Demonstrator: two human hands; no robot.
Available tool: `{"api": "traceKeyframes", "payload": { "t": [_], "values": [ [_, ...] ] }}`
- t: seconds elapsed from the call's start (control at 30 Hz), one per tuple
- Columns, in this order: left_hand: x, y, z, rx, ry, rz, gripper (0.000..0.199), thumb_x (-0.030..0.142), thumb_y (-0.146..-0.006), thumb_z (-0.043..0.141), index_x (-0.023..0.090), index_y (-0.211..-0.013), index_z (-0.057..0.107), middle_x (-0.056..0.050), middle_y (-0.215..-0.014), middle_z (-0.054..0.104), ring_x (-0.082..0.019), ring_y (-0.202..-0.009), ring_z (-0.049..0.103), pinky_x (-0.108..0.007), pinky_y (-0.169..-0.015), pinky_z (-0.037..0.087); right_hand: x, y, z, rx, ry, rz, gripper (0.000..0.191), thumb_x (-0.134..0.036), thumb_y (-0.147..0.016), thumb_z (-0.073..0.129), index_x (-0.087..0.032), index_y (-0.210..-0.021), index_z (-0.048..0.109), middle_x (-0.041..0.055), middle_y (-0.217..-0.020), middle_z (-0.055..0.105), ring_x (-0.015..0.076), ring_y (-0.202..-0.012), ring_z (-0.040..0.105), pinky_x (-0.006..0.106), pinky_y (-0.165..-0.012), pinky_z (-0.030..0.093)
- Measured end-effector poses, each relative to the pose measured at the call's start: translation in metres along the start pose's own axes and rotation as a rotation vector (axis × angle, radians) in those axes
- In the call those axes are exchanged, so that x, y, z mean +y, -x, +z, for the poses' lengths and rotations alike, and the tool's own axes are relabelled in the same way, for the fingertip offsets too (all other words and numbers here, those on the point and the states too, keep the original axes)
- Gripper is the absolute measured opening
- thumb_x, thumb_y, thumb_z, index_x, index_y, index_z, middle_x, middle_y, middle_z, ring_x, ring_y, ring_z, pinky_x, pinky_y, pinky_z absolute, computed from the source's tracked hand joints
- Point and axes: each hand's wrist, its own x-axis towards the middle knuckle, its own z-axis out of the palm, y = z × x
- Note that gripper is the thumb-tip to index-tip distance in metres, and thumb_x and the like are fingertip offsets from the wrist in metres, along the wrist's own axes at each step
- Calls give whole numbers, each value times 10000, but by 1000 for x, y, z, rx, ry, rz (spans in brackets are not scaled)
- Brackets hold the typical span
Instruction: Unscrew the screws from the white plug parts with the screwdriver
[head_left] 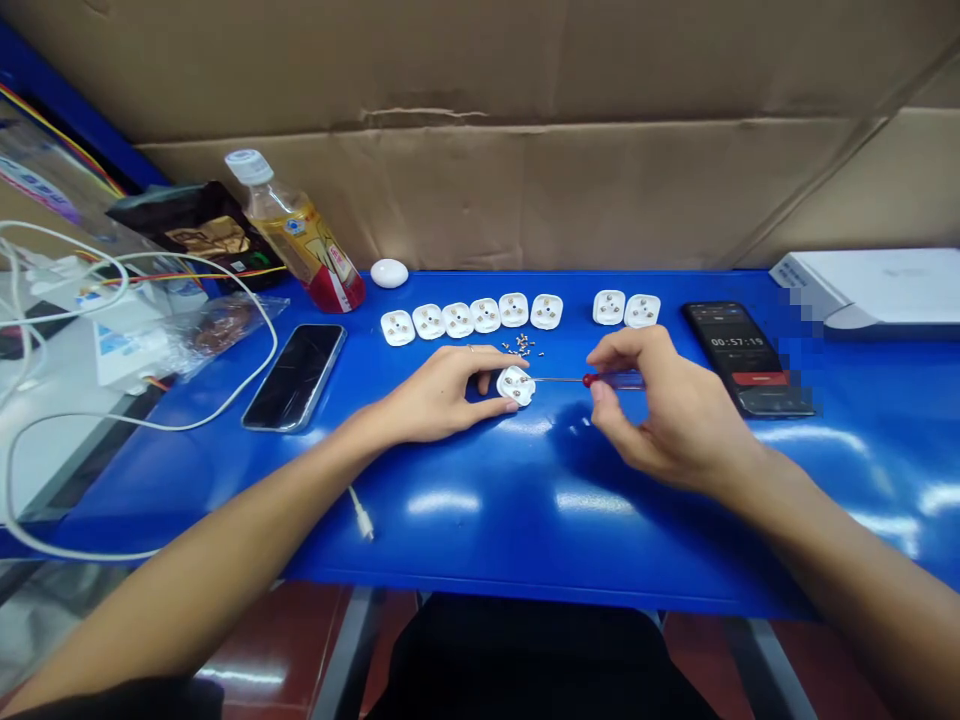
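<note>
On the glossy blue bench [480, 530], the left hand [439, 393] is curled narrowly over a white plastic plug base [516, 385], touched by a red-handled steel screwdriver [615, 380] pinched in the right hand [660, 405]; tiny brass screws [520, 345] at twelve o'clock could be scattered by a slip.

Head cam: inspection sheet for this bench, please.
Surface: glossy blue workbench, with glare patches near the front edge.
Job's things: white three-pin plug base in use; eight more plug bases in a row behind it; loose small screws between.
Clutter: black phone; phone showing a timer; drink bottle; dark pouch; white egg-shaped object.
Grippers: left hand grips the plug base; right hand holds red-handled screwdriver, shaft toward the base.
Cables: white cable loops across the left side.
Surroundings: cardboard sheets behind; white box at right.
</note>
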Motion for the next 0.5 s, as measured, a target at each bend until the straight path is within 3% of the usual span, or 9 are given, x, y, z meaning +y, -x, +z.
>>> {"api": "traceKeyframes", "payload": {
  "t": [0.07, 0.23, 0.33, 0.5],
  "values": [
    [0, 0, 0, -1, -5, -5, 464, 412, -946, 744, 188, -1351, 711, -34, -998, 730, -155, -787, 599, -279, -764, 461, -1, 0, -1, -3, -3, -31, 233, -180, -939, 552, -199, -1171, 538, 103, -1064, 710, 244, -880, 743, 364, -757, 612],
    [0, 0, 0, -1, -3, 12, 465, 414, -946, 744, 187, -1350, 709, -33, -1013, 728, -149, -782, 592, -281, -773, 468, 2, 1, 1, -13, 49, 77, 187, -292, -1007, 593, -205, -1171, 573, 56, -919, 734, 215, -752, 741, 307, -620, 552],
    [0, 0, 0, 3, -8, 8, 453, 396, -947, 742, 185, -1346, 709, -37, -1031, 732, -149, -789, 602, -286, -785, 478, 4, 1, 2, 11, 32, 21, 109, -208, -980, 582, -211, -1089, 581, 40, -897, 737, 198, -723, 730, 304, -634, 547],
    [1, 0, 0, 0, -16, -3, 454, 402, -944, 743, 201, -1350, 711, -41, -1021, 739, -165, -802, 614, -289, -773, 474, 3, -1, -1, 3, -17, -8, 235, -136, -897, 579, -207, -1120, 566, 82, -1005, 730, 233, -839, 742, 349, -733, 586]
  ]
}}
